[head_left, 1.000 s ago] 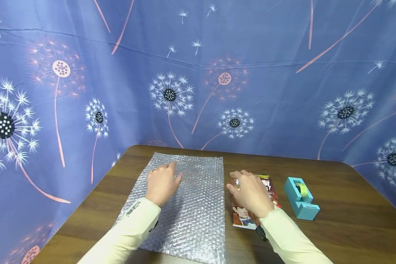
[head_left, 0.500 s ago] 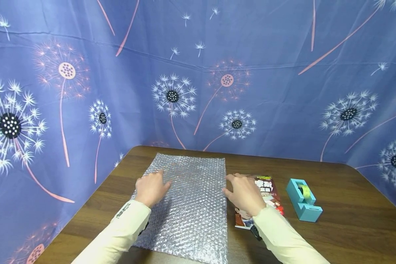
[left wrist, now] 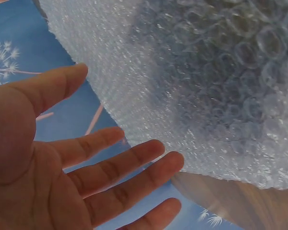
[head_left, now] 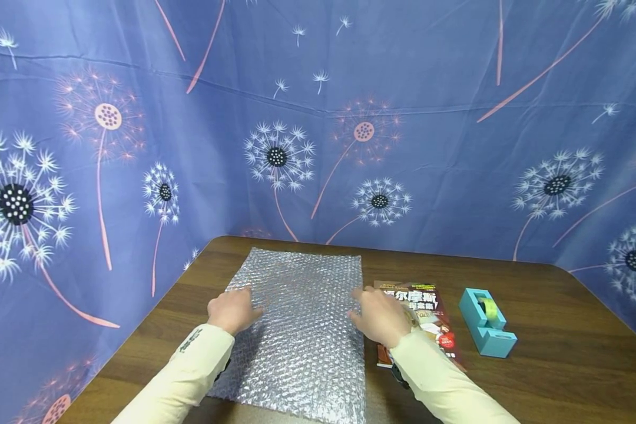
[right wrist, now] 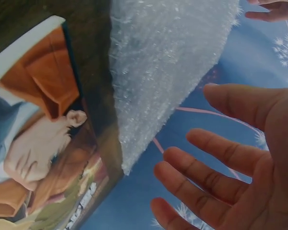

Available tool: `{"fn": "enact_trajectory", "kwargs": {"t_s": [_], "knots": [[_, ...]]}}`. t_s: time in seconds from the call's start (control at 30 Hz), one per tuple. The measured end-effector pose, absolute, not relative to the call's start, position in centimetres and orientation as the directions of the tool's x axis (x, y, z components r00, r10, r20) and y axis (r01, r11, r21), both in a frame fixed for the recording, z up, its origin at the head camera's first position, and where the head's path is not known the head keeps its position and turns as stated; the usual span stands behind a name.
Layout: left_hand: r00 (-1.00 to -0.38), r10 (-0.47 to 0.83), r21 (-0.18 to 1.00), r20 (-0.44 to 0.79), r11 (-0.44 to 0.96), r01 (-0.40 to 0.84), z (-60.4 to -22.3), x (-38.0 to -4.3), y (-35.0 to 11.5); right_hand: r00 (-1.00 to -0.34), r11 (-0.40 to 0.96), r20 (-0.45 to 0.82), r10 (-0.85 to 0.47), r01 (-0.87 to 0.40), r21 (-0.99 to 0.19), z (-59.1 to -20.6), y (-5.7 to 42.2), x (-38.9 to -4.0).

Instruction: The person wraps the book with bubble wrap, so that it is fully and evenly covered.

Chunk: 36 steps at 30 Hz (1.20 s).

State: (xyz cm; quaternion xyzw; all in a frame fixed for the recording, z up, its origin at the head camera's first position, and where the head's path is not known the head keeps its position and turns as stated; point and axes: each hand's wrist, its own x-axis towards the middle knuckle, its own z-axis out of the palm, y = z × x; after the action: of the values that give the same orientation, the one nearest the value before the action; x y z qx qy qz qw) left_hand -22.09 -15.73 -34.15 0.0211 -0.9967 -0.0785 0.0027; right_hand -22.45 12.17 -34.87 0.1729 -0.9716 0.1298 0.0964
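A sheet of clear bubble wrap [head_left: 307, 330] lies flat on the wooden table. Over its left edge hovers my left hand [head_left: 231, 310], palm down; in the left wrist view its fingers [left wrist: 120, 175] are spread and relaxed with nothing in them. My right hand [head_left: 380, 315] hangs above the gap between the wrap's right edge and a book [head_left: 429, 306] with an illustrated, brightly printed cover. The right wrist view shows its fingers [right wrist: 201, 187] loosely extended and holding nothing. Part of the book is hidden beneath the right hand and sleeve.
A turquoise tape dispenser [head_left: 487, 324] with a yellow-green roll stands to the right of the book. The brown wooden table [head_left: 562, 353] has rounded far corners. Behind and to the left hangs a blue curtain [head_left: 429, 147] with a dandelion print.
Both hands have moved left and toward the body, the right one coming away from over the book so more of its cover shows. The wrap, book and dispenser stay in place.
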Motion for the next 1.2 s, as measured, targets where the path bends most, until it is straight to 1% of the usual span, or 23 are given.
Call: {"fn": "enact_trajectory", "kwargs": {"t_s": [0.2, 0.4, 0.63, 0.87, 1.2], "knots": [[-0.998, -0.052, 0.154, -0.045, 0.986, -0.059, -34.7, -22.0, -15.9, -0.922, 0.902, 0.217, -0.320, -0.367, -0.228, -35.5, 11.8, -22.6], [-0.995, -0.047, 0.142, -0.087, 0.988, -0.059, -35.0, -21.8, -15.7, -0.920, 0.907, 0.191, -0.341, -0.376, -0.189, -35.9, 11.6, -22.5], [-0.991, -0.051, 0.095, -0.127, 0.993, -0.063, -35.3, -21.7, -15.6, -0.921, 0.904, 0.165, -0.353, -0.381, -0.191, -36.4, 11.5, -22.6], [-0.991, -0.050, 0.067, -0.124, 0.996, -0.058, -35.5, -21.9, -15.4, -0.914, 0.896, 0.130, -0.385, -0.404, -0.185, -37.1, 11.7, -22.7], [-0.991, -0.040, 0.070, -0.132, 0.996, -0.049, -35.2, -22.0, -15.6, -0.903, 0.894, 0.153, -0.401, -0.422, -0.152, -37.1, 11.6, -22.2]]}}
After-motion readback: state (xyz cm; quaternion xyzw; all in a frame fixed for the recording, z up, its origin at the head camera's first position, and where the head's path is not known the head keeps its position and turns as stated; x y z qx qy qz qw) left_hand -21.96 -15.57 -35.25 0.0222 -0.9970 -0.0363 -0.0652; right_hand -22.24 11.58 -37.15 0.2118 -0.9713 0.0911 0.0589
